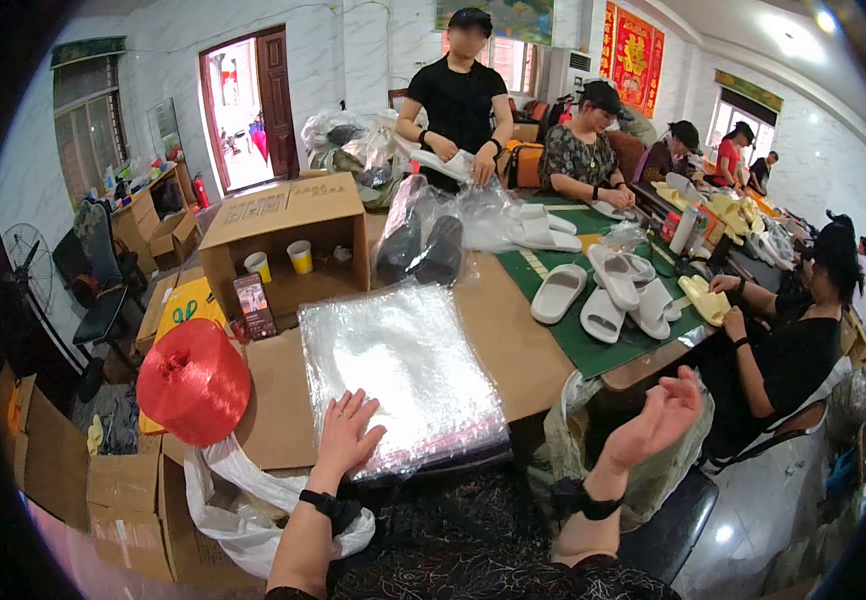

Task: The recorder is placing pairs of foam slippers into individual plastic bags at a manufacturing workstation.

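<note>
Flat on a stack of clear plastic bags (403,350) lies my left hand (350,428), its fingers spread and nothing gripped. My right hand (656,415) is raised in the air to the right, palm turned up and fingers apart, holding nothing. Below it hangs a pale woven sack (668,480) by the table edge. Beyond it, several white slide sandals (560,293) lie on a green mat (538,268). A pair of dark slippers (441,250) in clear plastic sits behind the bag stack.
At left stand a red twine spool (193,382) and an open cardboard box (285,238) with paper cups (300,257); a phone (254,306) leans there. A person (458,105) stands across the table; a co-worker at right handles a yellow sandal (703,300). A white plastic bag (243,510) hangs near my left forearm.
</note>
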The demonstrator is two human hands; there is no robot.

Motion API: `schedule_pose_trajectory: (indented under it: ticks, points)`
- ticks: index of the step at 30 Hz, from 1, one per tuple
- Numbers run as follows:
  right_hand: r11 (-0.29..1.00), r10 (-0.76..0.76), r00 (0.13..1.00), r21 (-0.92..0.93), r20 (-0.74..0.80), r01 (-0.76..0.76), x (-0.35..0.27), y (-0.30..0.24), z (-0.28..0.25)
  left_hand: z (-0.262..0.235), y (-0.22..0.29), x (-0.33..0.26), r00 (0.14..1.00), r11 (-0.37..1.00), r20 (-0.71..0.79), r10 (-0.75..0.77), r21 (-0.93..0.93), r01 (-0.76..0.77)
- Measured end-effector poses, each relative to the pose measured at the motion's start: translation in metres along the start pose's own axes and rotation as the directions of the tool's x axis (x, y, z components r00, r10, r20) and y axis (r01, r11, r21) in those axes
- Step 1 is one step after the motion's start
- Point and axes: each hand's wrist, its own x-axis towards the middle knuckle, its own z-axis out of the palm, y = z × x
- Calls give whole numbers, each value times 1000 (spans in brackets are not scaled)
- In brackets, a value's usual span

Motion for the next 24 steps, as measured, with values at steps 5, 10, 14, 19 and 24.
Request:
schedule_pose_trajectory:
  ticks: [5, 10, 14, 19, 24]
  points:
    - [603, -371, 871, 797, 322, -37, 70, -100, -5, 2, 0, 5, 999, 999, -5, 40, -3, -40]
    - [275, -960, -244, 643, 140, -715, 141, -159, -14, 5, 1, 10, 1000, 999, -2, 27, 26, -27]
    - [288, -957, -225, 683, 183, -671, 125, -131, -25, 0, 2, 10, 999, 999, -9, 33, -39, -33]
    - [448, -809, -235, 306, 540, -840, 25, -60, -22, -1, 10, 15, 998, 999, 35, 45, -7, -45]
    - [954, -118, -327, 15, 938, -300, -44, -41, 30, 0, -5, 3, 999, 999, 35, 30, -20, -29]
